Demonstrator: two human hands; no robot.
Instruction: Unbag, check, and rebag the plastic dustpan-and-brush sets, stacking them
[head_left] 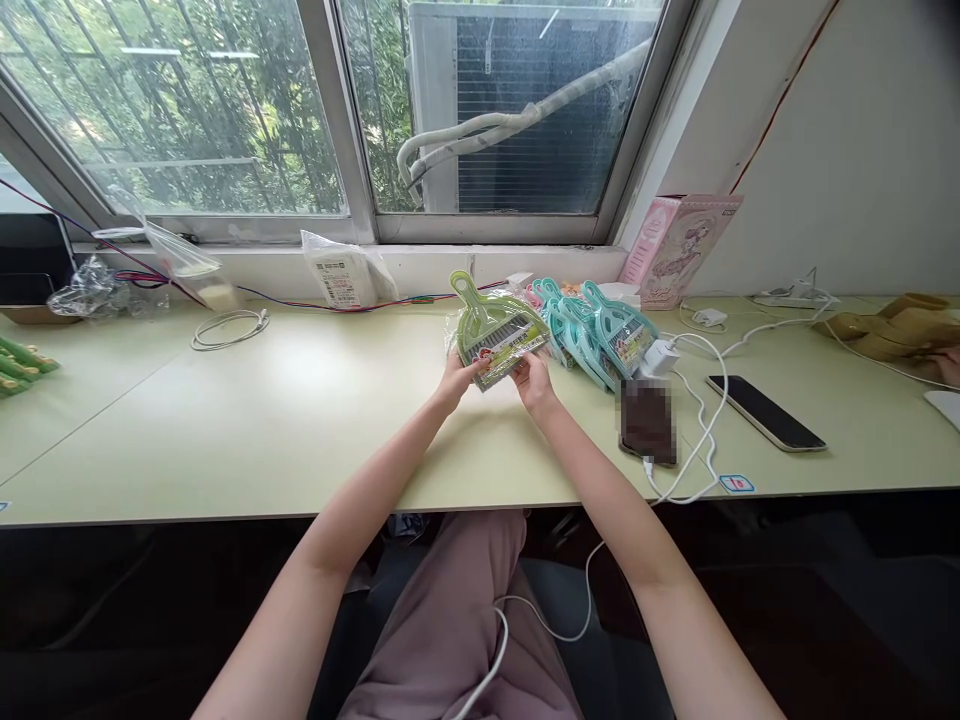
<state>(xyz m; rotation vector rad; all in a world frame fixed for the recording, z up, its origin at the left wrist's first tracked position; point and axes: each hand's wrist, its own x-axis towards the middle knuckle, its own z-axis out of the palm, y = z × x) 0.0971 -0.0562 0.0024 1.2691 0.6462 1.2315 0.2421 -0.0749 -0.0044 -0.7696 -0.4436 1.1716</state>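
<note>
1. The tabletop (262, 430) runs out past both sides of the view, its far edge along the window wall and its near edge at the person's lap. No clearly finished item shows on it, so how much is done cannot be counted.
2. A pile of teal dustpan sets (577, 335) lies towards the far edge, right of the middle. Neither hand touches it; these look like items left for handling, though their overlap hides the number.
3. The pink box (679, 250) stands at the far edge, behind and right of the pile, and seems to play no part.
4. The green dustpan set (480, 318) is tilted over the middle of the tabletop, nearer the far edge, its handle pointing that way. Clear wrap shows around it, so unwrapping does not look done; whether the wrap is sealed, I cannot tell.
5. The left hand (454, 382) grips the set's near left side, thumb on top; the right hand (534, 384) holds its near right side. Work on this piece appears under way.
6. The printed card (517, 346) lies across the brush, seemingly in place.
</note>
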